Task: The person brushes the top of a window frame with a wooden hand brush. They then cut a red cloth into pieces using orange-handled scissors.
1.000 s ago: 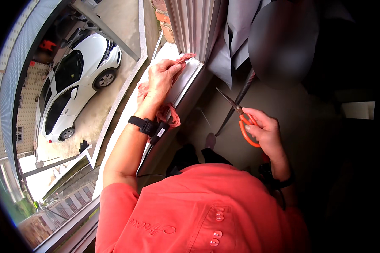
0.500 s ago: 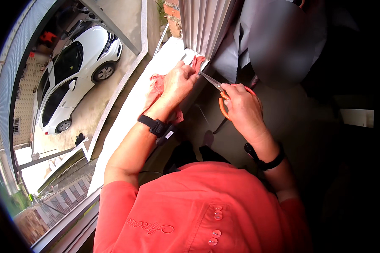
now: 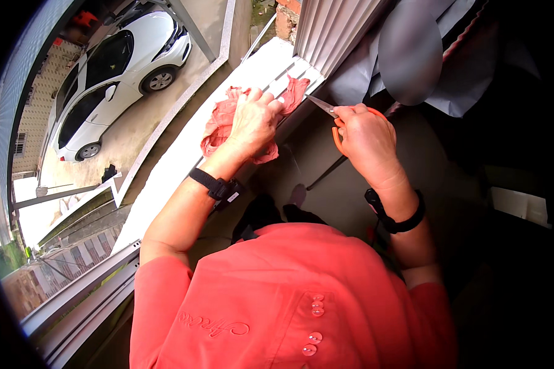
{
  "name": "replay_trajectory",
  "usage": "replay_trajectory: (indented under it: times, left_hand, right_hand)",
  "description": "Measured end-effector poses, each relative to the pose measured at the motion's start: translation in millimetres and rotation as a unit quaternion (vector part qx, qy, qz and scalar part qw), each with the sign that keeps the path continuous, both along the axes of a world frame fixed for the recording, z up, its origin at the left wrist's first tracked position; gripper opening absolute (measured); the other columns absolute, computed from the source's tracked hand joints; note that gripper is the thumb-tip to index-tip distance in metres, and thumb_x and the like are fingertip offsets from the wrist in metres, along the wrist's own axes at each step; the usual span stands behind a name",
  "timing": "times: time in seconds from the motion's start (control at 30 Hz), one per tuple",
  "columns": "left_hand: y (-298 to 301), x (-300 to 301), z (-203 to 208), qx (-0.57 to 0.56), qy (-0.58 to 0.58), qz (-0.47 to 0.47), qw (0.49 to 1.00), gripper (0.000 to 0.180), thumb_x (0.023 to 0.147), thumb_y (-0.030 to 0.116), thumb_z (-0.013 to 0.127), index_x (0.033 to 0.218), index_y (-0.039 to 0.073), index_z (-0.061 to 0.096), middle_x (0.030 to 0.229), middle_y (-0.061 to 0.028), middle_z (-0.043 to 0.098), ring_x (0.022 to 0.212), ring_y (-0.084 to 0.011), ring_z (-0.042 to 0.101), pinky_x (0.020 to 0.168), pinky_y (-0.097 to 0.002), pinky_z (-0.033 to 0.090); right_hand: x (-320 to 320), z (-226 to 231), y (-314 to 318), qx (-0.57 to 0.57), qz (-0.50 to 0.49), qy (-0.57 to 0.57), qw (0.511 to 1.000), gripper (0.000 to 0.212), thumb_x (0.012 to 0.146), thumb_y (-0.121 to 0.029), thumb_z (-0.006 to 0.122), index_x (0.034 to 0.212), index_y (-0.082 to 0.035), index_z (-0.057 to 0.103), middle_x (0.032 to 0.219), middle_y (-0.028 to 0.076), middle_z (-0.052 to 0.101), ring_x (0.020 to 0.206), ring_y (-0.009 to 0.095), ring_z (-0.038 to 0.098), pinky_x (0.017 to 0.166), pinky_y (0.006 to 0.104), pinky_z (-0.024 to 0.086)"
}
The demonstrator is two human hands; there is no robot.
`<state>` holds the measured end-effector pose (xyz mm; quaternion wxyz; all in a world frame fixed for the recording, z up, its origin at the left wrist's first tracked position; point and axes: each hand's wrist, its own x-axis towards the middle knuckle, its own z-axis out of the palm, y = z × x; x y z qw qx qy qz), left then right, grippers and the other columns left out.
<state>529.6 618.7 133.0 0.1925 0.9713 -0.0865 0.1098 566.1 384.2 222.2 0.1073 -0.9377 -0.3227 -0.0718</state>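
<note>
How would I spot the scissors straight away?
Find the white windowsill, then the pink cloth at its upper end. Just right of it, the right hand grips the scissors. Their orange handles and pointed metal blades set them apart from the cloth.

Pretty bright white windowsill [image 3: 175, 163] here, with a grooved metal track [image 3: 314, 74] along its inner edge. There's a crumpled pinkish-red rag [image 3: 218, 126] lying toward the far end, one bit drooping past the inner edge, and a ribbed grey window frame [image 3: 332, 31] standing right at that end.
</note>
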Motion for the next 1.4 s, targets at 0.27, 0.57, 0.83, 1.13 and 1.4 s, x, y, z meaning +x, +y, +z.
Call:
replay_trajectory:
  times: [0.27, 0.57, 0.83, 1.13, 1.4]
  left_hand:
    - [19.2, -50.1, 13.2, 0.098, 0.014, -0.026, 0.995, 0.037, 0.075, 0.022, 0.077, 0.109, 0.013, 0.066, 0.094, -0.0039, 0.06, 0.1, -0.0267, 0.052, 0.087, -0.0435, 0.038]
    - [35.7, -121.2, 30.4, 0.013, -0.005, 0.028, 1.0, 0.069, 0.066, 0.012, 0.075, 0.132, 0.012, 0.055, 0.122, -0.0064, 0.062, 0.112, -0.0295, 0.052, 0.095, -0.0433, 0.043]
    - [60.2, -148.9, 30.3, 0.075, 0.028, 0.083, 0.993, 0.041, 0.065, 0.005, 0.072, 0.106, 0.009, 0.067, 0.101, -0.0043, 0.063, 0.095, -0.0258, 0.057, 0.08, -0.0404, 0.048]
    - [93.3, -248.4, 36.8, 0.068, 0.029, 0.199, 0.977, 0.016, 0.063, 0.006, 0.07, 0.078, 0.008, 0.067, 0.125, -0.0062, 0.06, 0.129, -0.0346, 0.044, 0.104, -0.0553, 0.032]
    - [82.0, -309.9, 35.0, 0.034, 0.007, 0.34, 0.94, 0.021, 0.073, 0.025, 0.081, 0.079, 0.009, 0.069, 0.115, -0.004, 0.065, 0.132, -0.0348, 0.044, 0.103, -0.0529, 0.032]
  right_hand:
    - [4.4, -7.7, 11.1, 0.017, 0.149, 0.05, 0.987, 0.007, 0.083, -0.01, 0.062, 0.087, -0.005, 0.066, 0.079, 0.014, 0.064, 0.073, 0.032, 0.067, 0.068, 0.042, 0.053]
    - [4.4, 0.9, 15.5, -0.015, 0.191, 0.079, 0.978, 0.011, 0.082, -0.014, 0.067, 0.087, -0.005, 0.067, 0.079, 0.015, 0.066, 0.076, 0.034, 0.067, 0.071, 0.0446, 0.054]
    - [3.1, 13.5, 37.0, -0.077, 0.235, 0.198, 0.948, 0.023, 0.081, -0.01, 0.067, 0.104, -0.008, 0.071, 0.088, 0.012, 0.067, 0.083, 0.033, 0.065, 0.075, 0.0435, 0.052]
    - [-7.9, 20.9, 97.6, -0.082, 0.356, 0.24, 0.899, 0.016, 0.077, -0.012, 0.063, 0.088, -0.006, 0.072, 0.079, 0.019, 0.068, 0.079, 0.038, 0.066, 0.071, 0.0464, 0.052]
    - [-32.8, 28.1, 137.5, -0.14, 0.456, 0.231, 0.848, 0.024, 0.078, -0.008, 0.067, 0.102, -0.007, 0.072, 0.086, 0.012, 0.069, 0.081, 0.034, 0.066, 0.072, 0.0412, 0.052]
